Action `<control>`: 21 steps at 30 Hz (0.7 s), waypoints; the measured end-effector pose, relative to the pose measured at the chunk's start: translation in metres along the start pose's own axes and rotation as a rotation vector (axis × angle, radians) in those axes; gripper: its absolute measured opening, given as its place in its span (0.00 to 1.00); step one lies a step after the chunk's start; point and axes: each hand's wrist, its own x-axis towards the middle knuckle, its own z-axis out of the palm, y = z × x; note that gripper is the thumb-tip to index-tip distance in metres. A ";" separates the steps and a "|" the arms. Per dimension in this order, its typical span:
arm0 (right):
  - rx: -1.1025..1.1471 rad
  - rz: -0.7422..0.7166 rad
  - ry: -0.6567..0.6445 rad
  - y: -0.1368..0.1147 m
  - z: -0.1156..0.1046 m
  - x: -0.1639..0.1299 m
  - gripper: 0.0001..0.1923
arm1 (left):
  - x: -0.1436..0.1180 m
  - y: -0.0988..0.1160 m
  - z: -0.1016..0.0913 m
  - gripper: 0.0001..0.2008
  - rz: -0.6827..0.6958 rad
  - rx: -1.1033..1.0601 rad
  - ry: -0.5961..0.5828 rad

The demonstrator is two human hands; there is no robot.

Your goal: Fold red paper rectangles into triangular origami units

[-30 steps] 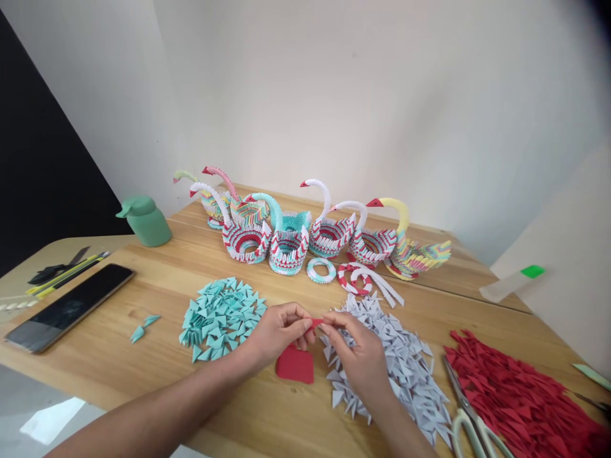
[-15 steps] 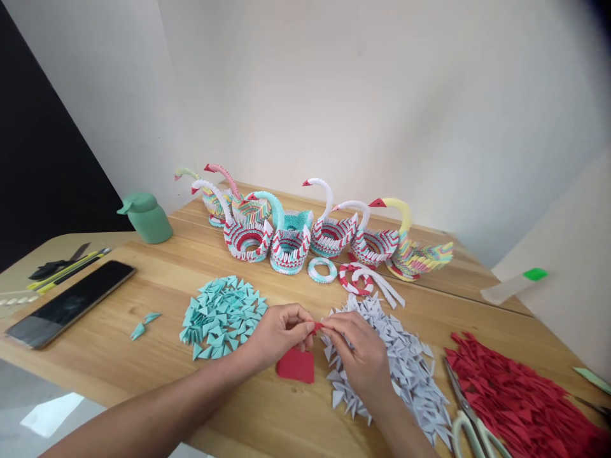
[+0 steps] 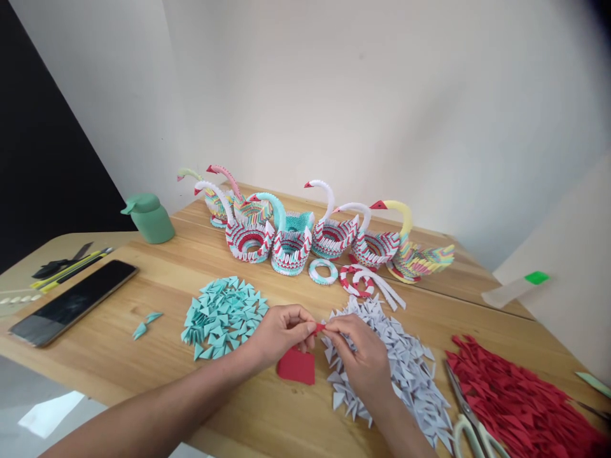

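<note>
"On my remote feed the right hand (image 3: 361, 350) has shifted slightly, covering more of the small red paper piece (image 3: 319, 328)."

"Where's that? Which step?"

"Six o'clock, pinched between it and the left hand (image 3: 287, 332). Folding, I'd judge; next calls for firm, even pressure. Their grip hides its shape; pale-handled metal scissors (image 3: 470, 415), four o'clock, are cut off."

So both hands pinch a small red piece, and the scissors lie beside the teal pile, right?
Not quite: in the head view, the scissors lie beside the red pile, not the teal pile. The left hand and right hand do pinch a small red piece.
</note>
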 end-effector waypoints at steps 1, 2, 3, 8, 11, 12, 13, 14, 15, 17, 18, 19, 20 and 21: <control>0.003 -0.006 -0.001 0.000 0.000 0.000 0.05 | 0.000 0.000 0.000 0.22 0.002 0.004 -0.001; 0.005 -0.008 -0.003 0.000 0.000 0.000 0.05 | 0.000 0.000 0.000 0.22 0.005 0.007 -0.001; 0.005 -0.007 -0.003 -0.001 0.000 0.000 0.05 | 0.000 0.000 0.000 0.23 0.006 0.010 -0.002; 0.010 -0.005 0.002 0.000 0.001 0.000 0.05 | 0.000 0.000 -0.001 0.23 0.008 0.018 -0.007; 0.005 -0.001 -0.001 0.001 0.001 0.000 0.05 | 0.000 0.000 -0.001 0.23 0.009 0.012 -0.012; 0.004 -0.003 -0.001 0.001 0.001 0.000 0.05 | 0.000 0.000 -0.001 0.23 0.012 0.011 -0.013; 0.005 -0.005 -0.001 0.001 0.001 0.000 0.05 | 0.000 -0.001 -0.001 0.23 0.017 0.014 -0.015; 0.005 -0.007 -0.002 0.001 0.001 0.000 0.05 | 0.000 -0.001 -0.001 0.23 0.023 0.018 -0.016; 0.006 -0.008 -0.002 0.001 0.001 0.000 0.05 | 0.000 -0.002 -0.001 0.23 0.030 0.020 -0.015; 0.006 -0.007 -0.002 0.001 0.001 0.000 0.05 | 0.000 -0.003 -0.001 0.23 0.041 0.026 -0.015; 0.003 -0.007 -0.004 0.001 0.001 0.000 0.05 | 0.000 -0.003 -0.001 0.23 0.044 0.028 -0.014; 0.000 -0.008 -0.008 0.001 0.001 0.001 0.05 | 0.000 -0.003 -0.001 0.22 0.046 0.030 -0.015; -0.004 -0.012 -0.013 0.000 0.001 0.001 0.05 | 0.000 -0.004 -0.001 0.22 0.047 0.032 -0.016; -0.009 -0.013 -0.020 0.000 0.001 0.001 0.06 | 0.000 -0.004 -0.001 0.22 0.048 0.035 -0.017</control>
